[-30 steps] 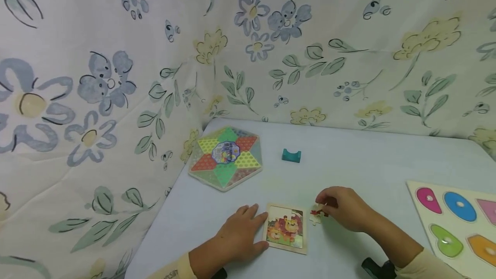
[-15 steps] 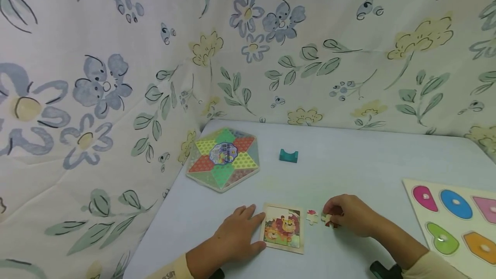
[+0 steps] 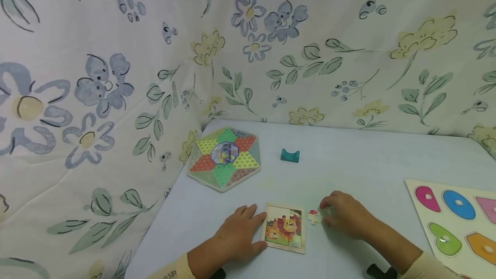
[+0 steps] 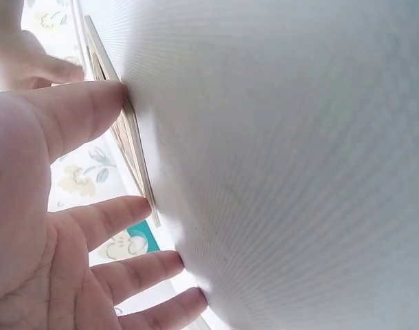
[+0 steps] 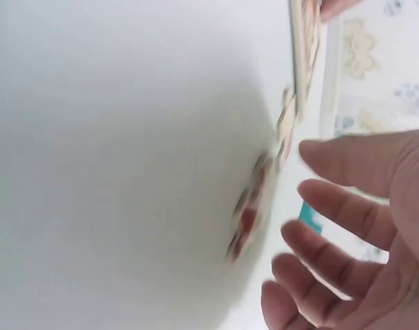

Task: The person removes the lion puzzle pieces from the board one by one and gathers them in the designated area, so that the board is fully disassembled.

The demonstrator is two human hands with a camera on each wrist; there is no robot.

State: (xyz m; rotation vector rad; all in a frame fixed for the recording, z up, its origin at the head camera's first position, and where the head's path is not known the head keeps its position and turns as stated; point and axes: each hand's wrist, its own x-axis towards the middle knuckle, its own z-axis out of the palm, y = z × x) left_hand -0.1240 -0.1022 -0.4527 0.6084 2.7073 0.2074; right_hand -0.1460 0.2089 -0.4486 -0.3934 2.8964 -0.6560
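Observation:
A small wooden puzzle tray (image 3: 284, 249) with a lion picture lies on the white table, its upper left part bare of picture. Straight fingers of my left hand (image 3: 240, 236) rest on the table, with thumb and index finger touching the tray's left edge. Just right of the tray lies one jigsaw piece (image 3: 313, 216) with a red patch. A second jigsaw piece (image 5: 249, 213), blurred, lies beside it in the right wrist view; the head view hides it behind my right hand (image 3: 348, 216). That hand hovers over the pieces, its fingers loosely bent and apart, holding nothing.
A hexagonal Chinese checkers board (image 3: 224, 180) lies at the back left. Near it stands a small teal curved block (image 3: 290, 155). At the right is a knobbed shape board (image 3: 449, 218). A floral cloth (image 3: 240, 55) hangs behind and left of the table.
My right hand carried a jigsaw piece to the right, away from the other piece, then let go of it and shifted slightly back left. My left hand stays at the tray.

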